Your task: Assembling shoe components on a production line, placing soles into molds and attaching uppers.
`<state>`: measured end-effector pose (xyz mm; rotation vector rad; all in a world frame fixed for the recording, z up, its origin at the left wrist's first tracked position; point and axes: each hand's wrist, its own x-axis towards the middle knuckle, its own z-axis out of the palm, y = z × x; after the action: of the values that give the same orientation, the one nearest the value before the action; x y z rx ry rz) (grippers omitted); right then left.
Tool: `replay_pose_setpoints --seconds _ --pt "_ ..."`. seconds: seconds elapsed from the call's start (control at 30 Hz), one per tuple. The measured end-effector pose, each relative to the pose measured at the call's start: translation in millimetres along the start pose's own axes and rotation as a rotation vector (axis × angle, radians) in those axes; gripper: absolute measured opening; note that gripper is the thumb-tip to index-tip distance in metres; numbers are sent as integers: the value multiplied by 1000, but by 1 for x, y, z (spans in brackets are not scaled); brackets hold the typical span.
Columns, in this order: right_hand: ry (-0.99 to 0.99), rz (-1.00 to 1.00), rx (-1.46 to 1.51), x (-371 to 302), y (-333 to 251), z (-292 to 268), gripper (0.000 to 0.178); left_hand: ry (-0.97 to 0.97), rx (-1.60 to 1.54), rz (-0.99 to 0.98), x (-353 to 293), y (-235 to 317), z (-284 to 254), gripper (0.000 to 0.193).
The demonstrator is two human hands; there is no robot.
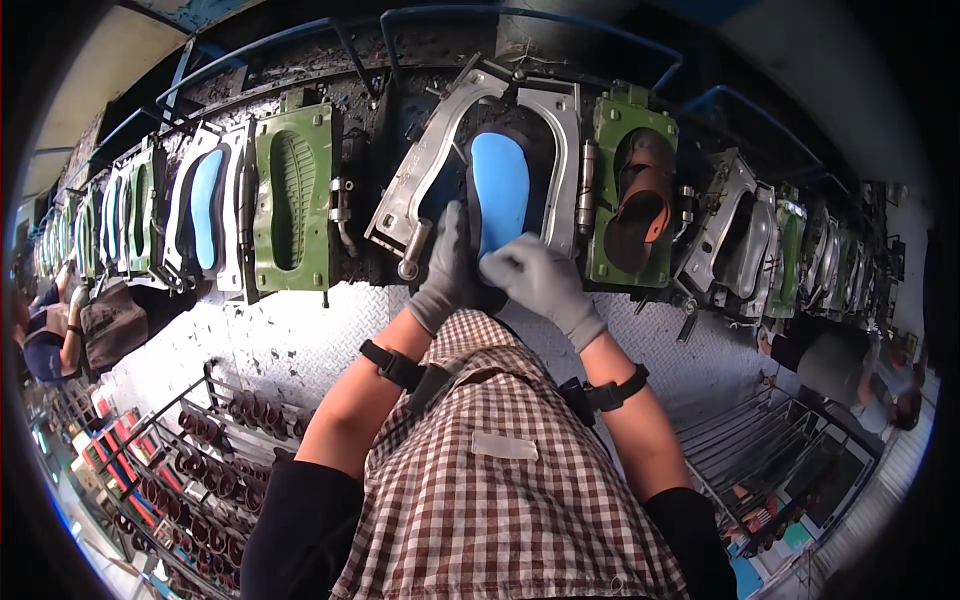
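Note:
A bright blue foot-shaped sole piece (500,185) lies on a dark form inside a raised silver metal mould frame (565,110). My left hand (445,262), in a grey glove, stands edge-on along the left side of the blue piece's lower end, fingers stretched upward. My right hand (540,285), also gloved, curls over the lower, narrower end of the blue piece. Its fingertips are pressed together there; whatever they pinch is hidden. Right of the frame, a green mould half (605,130) carries a brown sandal upper (640,205) with straps.
Another green mould half (292,200) with a ribbed sole cavity stands to the left, beside a second blue piece (207,205). Similar moulds continue along both sides. Behind me are a rack (200,430) of brown footwear and another metal rack (760,450). People work at far left and right.

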<state>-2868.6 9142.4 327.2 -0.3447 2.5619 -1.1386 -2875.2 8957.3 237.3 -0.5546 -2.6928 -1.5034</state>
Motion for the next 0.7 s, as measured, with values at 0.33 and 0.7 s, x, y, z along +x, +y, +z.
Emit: replay_pose_setpoints --seconds 0.33,0.7 --pt "235 509 167 43 46 24 60 102 -1083 -610 96 -4 5 80" --pt "579 344 -70 75 40 -15 54 80 -932 -481 169 -6 20 81"
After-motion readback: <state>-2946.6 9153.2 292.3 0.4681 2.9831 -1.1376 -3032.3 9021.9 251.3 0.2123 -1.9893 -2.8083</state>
